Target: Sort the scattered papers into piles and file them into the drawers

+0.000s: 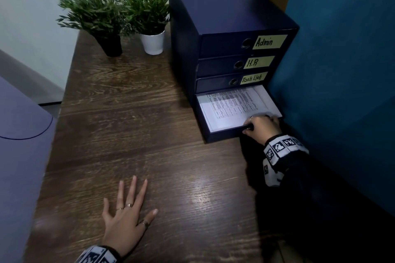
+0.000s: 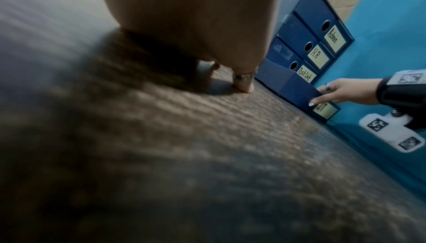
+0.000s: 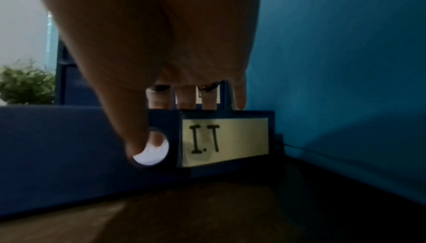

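Note:
A dark blue drawer unit [image 1: 224,6] stands at the table's back right, labelled Admin, H.R and Task List on its three upper drawers, all pushed in. Its bottom drawer [image 1: 222,134], labelled I.T [image 3: 224,141], is pulled out, and printed papers [image 1: 230,107] lie flat inside. My right hand [image 1: 263,126] grips the drawer's front wall at its right end, fingers hooked over the top edge and thumb [image 3: 138,137] on the front beside the finger hole. My left hand [image 1: 126,215] rests flat on the bare wooden table [image 1: 149,134], fingers spread, holding nothing.
Two potted plants, one in a black pot [image 1: 111,45] and one in a white pot [image 1: 152,42], stand at the back left of the drawer unit. A teal wall [image 1: 342,70] runs close along the unit's right side. A grey-blue surface [image 1: 17,124] borders the table's left edge.

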`<move>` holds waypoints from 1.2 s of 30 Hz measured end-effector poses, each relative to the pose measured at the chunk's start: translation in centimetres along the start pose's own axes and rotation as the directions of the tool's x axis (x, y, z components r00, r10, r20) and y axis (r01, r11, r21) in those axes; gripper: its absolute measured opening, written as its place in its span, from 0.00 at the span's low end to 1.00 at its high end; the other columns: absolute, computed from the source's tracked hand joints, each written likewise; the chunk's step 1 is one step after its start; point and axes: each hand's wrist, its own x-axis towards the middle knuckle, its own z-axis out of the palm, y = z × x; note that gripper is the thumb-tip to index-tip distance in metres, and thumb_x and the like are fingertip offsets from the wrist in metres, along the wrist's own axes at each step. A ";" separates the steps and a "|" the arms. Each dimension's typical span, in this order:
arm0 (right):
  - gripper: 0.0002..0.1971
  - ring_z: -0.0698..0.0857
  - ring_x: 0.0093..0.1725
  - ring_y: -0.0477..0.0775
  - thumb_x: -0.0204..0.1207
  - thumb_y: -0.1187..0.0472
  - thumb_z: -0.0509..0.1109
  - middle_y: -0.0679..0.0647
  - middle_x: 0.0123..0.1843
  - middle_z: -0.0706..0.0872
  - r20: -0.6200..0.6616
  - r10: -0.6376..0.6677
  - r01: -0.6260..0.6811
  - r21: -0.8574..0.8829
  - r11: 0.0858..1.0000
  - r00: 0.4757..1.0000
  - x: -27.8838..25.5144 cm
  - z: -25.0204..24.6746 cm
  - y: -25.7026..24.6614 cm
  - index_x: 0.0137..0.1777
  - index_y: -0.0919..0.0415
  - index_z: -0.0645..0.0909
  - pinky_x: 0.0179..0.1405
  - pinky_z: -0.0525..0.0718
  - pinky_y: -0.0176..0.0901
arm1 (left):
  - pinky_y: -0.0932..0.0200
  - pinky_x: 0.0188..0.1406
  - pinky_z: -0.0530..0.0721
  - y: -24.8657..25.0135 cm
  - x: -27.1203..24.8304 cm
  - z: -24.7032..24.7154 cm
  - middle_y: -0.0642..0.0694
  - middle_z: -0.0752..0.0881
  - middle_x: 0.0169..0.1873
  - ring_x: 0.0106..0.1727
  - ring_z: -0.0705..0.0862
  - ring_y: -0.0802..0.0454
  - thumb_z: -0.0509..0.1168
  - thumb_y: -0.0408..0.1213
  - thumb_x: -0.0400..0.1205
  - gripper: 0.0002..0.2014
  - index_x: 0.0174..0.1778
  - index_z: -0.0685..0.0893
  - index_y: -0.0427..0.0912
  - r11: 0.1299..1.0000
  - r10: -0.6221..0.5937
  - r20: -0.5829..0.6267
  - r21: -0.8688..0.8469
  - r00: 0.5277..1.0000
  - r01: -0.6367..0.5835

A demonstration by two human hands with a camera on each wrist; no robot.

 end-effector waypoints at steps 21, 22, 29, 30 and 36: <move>0.33 0.73 0.68 0.59 0.80 0.76 0.51 0.57 0.79 0.64 0.243 0.251 -0.276 0.955 0.106 0.937 5.5 0.7 -8.3 0.82 0.55 0.47 0.68 0.75 0.56 | 0.26 0.65 0.63 -2.1 2.3 3.2 0.75 0.29 0.74 0.77 0.29 0.67 0.30 0.78 0.67 0.36 0.73 0.36 0.78 0.998 0.053 -0.301 0.029 0.952 -0.046; 0.35 0.71 0.72 0.61 0.79 0.76 0.50 0.57 0.80 0.62 0.248 0.245 -0.281 0.953 0.110 0.937 6.2 0.9 -8.5 0.82 0.55 0.45 0.70 0.73 0.58 | 0.25 0.62 0.66 -2.1 2.4 3.2 0.73 0.31 0.76 0.78 0.30 0.67 0.32 0.77 0.69 0.36 0.75 0.38 0.75 0.998 0.058 -0.308 0.044 0.950 -0.047; 0.37 0.75 0.70 0.63 0.80 0.71 0.55 0.57 0.81 0.57 0.234 0.301 -0.272 0.958 0.090 0.924 8.2 2.7 -9.0 0.82 0.52 0.40 0.54 0.82 0.53 | 0.25 0.48 0.77 -2.3 3.0 3.2 0.63 0.41 0.81 0.82 0.36 0.59 0.36 0.72 0.75 0.37 0.80 0.47 0.62 0.989 0.102 -0.318 0.132 0.943 -0.062; 0.38 0.78 0.65 0.61 0.79 0.71 0.57 0.58 0.80 0.59 0.191 0.302 -0.248 0.955 0.163 0.934 8.2 3.2 -8.7 0.82 0.52 0.42 0.49 0.83 0.50 | 0.26 0.47 0.77 -2.3 3.1 3.2 0.62 0.41 0.82 0.82 0.36 0.58 0.36 0.72 0.75 0.37 0.80 0.48 0.62 0.989 0.097 -0.324 0.139 0.941 -0.054; 0.29 0.78 0.32 0.47 0.79 0.72 0.56 0.49 0.53 0.72 0.178 0.269 -0.236 0.951 0.198 0.946 5.4 3.3 -8.3 0.78 0.55 0.56 0.31 0.79 0.37 | 0.26 0.56 0.72 -2.2 3.0 3.6 0.67 0.37 0.80 0.80 0.33 0.62 0.35 0.74 0.73 0.36 0.78 0.45 0.68 0.991 0.132 -0.401 0.058 0.906 -0.118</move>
